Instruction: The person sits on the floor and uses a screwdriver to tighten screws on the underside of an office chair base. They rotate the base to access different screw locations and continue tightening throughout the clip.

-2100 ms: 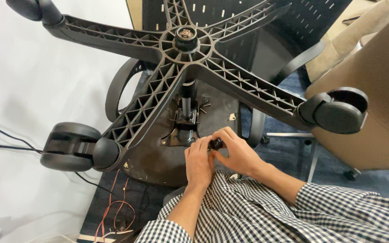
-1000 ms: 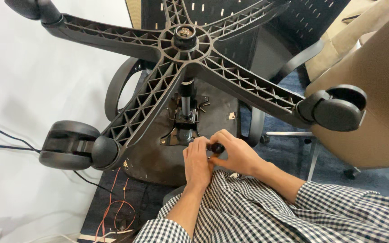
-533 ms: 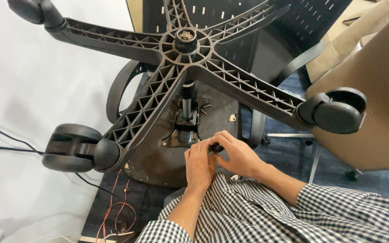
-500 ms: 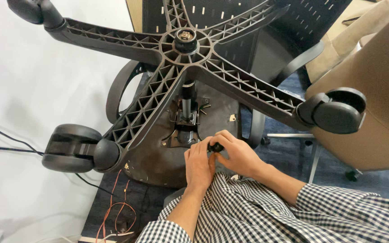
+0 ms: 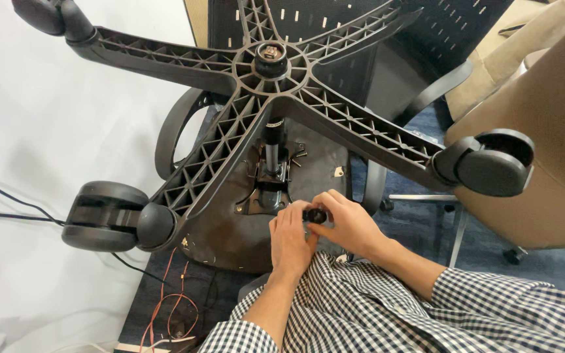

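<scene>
Both hands on a small black knob under an upturned office chair.

Left hand (image 5: 290,236) and right hand (image 5: 348,225) meeting at the small black knob (image 5: 314,214), just below the metal seat mechanism (image 5: 266,189) on the seat underside (image 5: 230,229). Right grip pinched on the knob with thumb and fingers; left fingers curled against it from the other side, touching, but can't tell if actually grasping. Gas cylinder (image 5: 272,140) running up from the mechanism into the hub of the five-star base (image 5: 269,59). Casters: left one (image 5: 102,216) near the white wall, right one (image 5: 495,163) in front of a tan chair (image 5: 544,131). Red wires (image 5: 171,307) on the floor lower left. Checked sleeves on both forearms.
</scene>
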